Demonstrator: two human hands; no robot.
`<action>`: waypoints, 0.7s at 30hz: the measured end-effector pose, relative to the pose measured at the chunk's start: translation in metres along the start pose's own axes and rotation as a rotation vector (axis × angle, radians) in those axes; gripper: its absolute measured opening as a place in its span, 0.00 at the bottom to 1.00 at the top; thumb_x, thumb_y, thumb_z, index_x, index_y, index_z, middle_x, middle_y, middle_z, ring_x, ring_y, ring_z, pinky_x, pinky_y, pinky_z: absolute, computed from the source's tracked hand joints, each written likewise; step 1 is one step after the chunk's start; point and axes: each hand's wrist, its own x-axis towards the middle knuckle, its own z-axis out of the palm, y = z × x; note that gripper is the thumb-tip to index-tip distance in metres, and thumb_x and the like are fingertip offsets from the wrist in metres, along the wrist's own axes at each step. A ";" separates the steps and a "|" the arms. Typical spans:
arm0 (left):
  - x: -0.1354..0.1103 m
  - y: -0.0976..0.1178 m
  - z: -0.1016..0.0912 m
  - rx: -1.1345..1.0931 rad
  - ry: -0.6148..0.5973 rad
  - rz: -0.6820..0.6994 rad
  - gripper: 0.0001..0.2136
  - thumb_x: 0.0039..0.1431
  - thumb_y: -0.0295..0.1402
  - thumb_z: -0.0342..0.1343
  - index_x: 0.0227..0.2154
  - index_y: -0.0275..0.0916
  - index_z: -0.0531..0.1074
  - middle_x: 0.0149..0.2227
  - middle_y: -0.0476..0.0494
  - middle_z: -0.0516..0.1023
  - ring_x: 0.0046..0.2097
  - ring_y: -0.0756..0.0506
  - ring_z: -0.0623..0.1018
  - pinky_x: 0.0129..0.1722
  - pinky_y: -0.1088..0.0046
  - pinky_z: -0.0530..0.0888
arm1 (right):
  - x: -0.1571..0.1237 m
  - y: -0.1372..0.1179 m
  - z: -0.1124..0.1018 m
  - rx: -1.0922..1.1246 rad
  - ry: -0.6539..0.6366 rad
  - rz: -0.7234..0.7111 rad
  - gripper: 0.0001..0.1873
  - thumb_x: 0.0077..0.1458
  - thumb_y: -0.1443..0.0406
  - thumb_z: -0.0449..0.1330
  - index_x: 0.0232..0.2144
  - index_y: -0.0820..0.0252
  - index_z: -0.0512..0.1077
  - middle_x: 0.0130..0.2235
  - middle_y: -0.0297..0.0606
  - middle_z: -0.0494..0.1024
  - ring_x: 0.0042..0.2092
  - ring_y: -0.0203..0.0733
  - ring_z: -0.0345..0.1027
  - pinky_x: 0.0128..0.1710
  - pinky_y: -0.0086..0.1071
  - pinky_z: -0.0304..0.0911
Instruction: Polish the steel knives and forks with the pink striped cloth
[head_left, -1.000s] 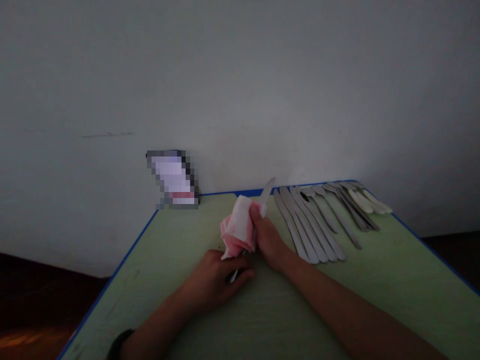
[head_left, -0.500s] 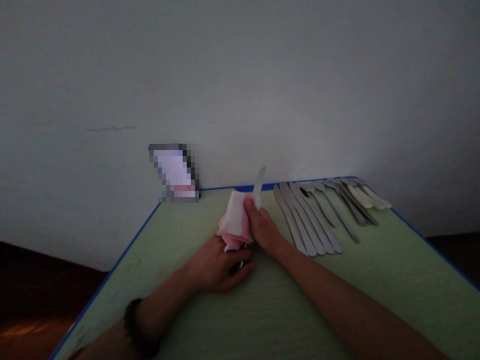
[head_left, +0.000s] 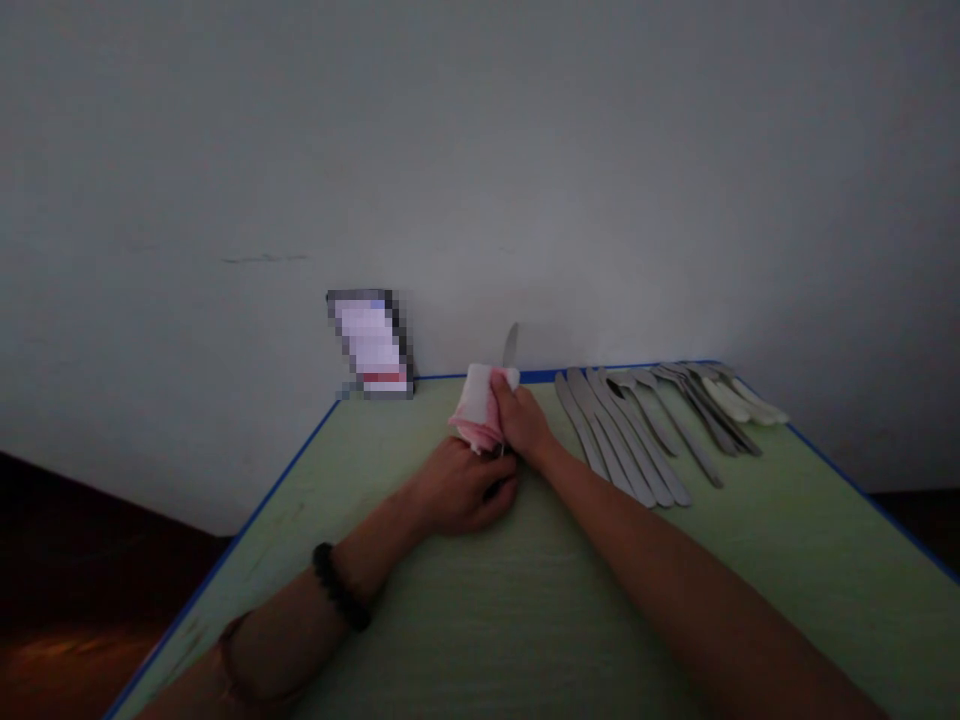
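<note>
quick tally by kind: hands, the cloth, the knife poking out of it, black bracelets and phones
Hands: 2, the left hand and the right hand
Pink-and-white cloth: 1
Knife in the cloth: 1
Black bracelet: 1
Phone, its screen blurred out: 1
Total: 6

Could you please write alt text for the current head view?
The right hand grips a pink and white cloth around a knife that sticks out above; the left hand curls just below. Cutlery lies at right on a green table; a pixelated device stands by the wall at left.
</note>
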 end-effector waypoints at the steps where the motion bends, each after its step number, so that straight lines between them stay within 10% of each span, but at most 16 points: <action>1: 0.000 0.000 0.000 0.011 -0.012 -0.006 0.10 0.58 0.34 0.46 0.24 0.39 0.68 0.22 0.46 0.75 0.25 0.47 0.74 0.27 0.70 0.66 | 0.003 0.001 0.000 -0.021 0.008 0.007 0.32 0.58 0.45 0.40 0.16 0.60 0.64 0.20 0.40 0.69 0.25 0.38 0.61 0.25 0.30 0.50; 21: -0.015 0.026 -0.019 0.008 -0.075 0.271 0.10 0.58 0.38 0.45 0.26 0.41 0.65 0.15 0.50 0.71 0.18 0.46 0.72 0.22 0.69 0.64 | 0.052 0.010 0.002 -0.244 -0.005 0.072 0.25 0.61 0.54 0.46 0.24 0.65 0.71 0.34 0.55 0.77 0.42 0.52 0.71 0.42 0.39 0.60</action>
